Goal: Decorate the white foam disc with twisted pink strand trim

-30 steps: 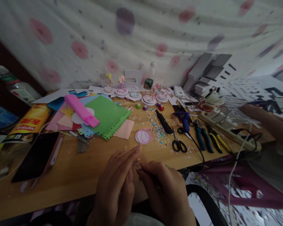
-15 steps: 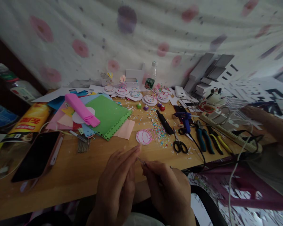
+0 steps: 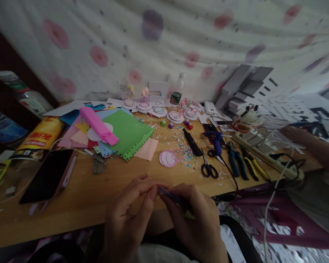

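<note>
**Both hands closed on a thin stick at the table's near edge**

From my remote seat, I see the left hand [image 3: 130, 215] and the right hand [image 3: 199, 219] meeting just above the near edge of the wooden table [image 3: 112, 182]. The right hand's fingers are curled shut around a thin purplish stick [image 3: 168, 194]. The left thumb and fingertips pinch its free end, so both hands grip the same piece, low and in the middle of the view.

Judging progress from the layout, a good deal looks done. A row of decorated discs [image 3: 175, 116] sits finished near the back, by the plastic bottle [image 3: 177, 93]. One white disc with pink loops [image 3: 167, 159] lies alone just beyond the hands, and I take it to be only partly dressed. Paper scraps [image 3: 185, 149] litter the wood beside it. The scissors [image 3: 208, 170], blue glue gun [image 3: 215, 138] and pliers [image 3: 234, 160] lie untouched to the right. The green sheet [image 3: 127, 133] and pink roll [image 3: 98, 126] suggest there is material left to use.

Much is hard to read. The picture is dim, and I cannot tell whether the stick is a tool or rolled paper, or whether anything is wound on its tip, because the fingers cover it. Both wrists are cut off by the bottom edge. At the far right another person's arm [image 3: 309, 144] rests near a power strip [image 3: 263, 153], and that hand is blurred.
</note>
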A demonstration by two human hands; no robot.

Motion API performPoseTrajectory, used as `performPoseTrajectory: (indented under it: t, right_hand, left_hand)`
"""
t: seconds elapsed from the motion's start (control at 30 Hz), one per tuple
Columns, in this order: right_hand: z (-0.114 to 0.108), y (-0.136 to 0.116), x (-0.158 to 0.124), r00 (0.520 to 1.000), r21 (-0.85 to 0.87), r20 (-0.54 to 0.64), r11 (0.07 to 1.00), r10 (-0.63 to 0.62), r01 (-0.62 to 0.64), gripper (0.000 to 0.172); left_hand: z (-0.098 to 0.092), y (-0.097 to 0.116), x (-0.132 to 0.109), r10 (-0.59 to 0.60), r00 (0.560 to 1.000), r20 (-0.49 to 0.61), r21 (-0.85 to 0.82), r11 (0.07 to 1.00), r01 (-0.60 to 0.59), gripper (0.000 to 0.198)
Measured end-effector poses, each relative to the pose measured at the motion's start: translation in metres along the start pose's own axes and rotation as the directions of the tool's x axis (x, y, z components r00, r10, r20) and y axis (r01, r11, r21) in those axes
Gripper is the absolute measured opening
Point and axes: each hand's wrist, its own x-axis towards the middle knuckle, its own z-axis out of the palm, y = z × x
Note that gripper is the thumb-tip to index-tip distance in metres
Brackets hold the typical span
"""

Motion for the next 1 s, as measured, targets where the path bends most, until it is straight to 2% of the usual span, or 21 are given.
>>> performPoseTrajectory:
  t: [0.1, 0.2, 0.33, 0.47, 0.63, 0.8, 0.9, 1.0]
  right_hand:
    - [-0.002, 0.001, 0.000, 1.000, -0.065, -0.003, 0.998, -0.025, 0.024, 0.015]
    - [-0.003, 0.004, -0.002, 0.999, -0.121, 0.015, 0.992, -0.044, 0.046, 0.018]
    - [-0.002, 0.005, -0.004, 0.998, -0.117, 0.063, 0.993, -0.016, 0.023, 0.017]
    - [-0.002, 0.006, -0.007, 0.996, -0.120, 0.084, 0.993, 0.014, -0.004, 0.016]
    - [0.001, 0.011, -0.012, 0.989, -0.122, 0.137, 0.991, 0.063, -0.047, 0.011]
    - [0.001, 0.012, -0.012, 0.991, -0.105, 0.115, 0.992, 0.075, -0.063, 0.011]
    - [-0.003, 0.014, -0.013, 0.991, -0.071, 0.096, 0.994, 0.092, -0.086, 0.012]
    - [-0.007, 0.018, -0.014, 0.987, -0.019, 0.040, 0.988, 0.155, -0.155, 0.013]
  left_hand:
    - [-0.004, 0.004, 0.006, 0.149, 0.987, 0.066, 0.108, 0.982, -0.156, 0.019]
    - [-0.003, 0.007, 0.009, 0.244, 0.964, 0.109, 0.242, 0.934, -0.264, 0.018]
    - [0.005, 0.005, 0.007, 0.300, 0.948, 0.103, 0.366, 0.875, -0.317, 0.018]
    - [0.009, 0.000, 0.005, 0.334, 0.934, 0.129, 0.419, 0.835, -0.357, 0.020]
    - [0.011, -0.004, 0.003, 0.320, 0.931, 0.178, 0.432, 0.824, -0.366, 0.022]
    - [0.010, -0.015, 0.007, 0.320, 0.925, 0.204, 0.450, 0.809, -0.379, 0.022]
    - [-0.003, -0.031, 0.018, 0.308, 0.946, 0.102, 0.513, 0.799, -0.316, 0.022]
    - [-0.019, -0.040, 0.026, 0.214, 0.976, -0.043, 0.487, 0.857, -0.166, 0.017]
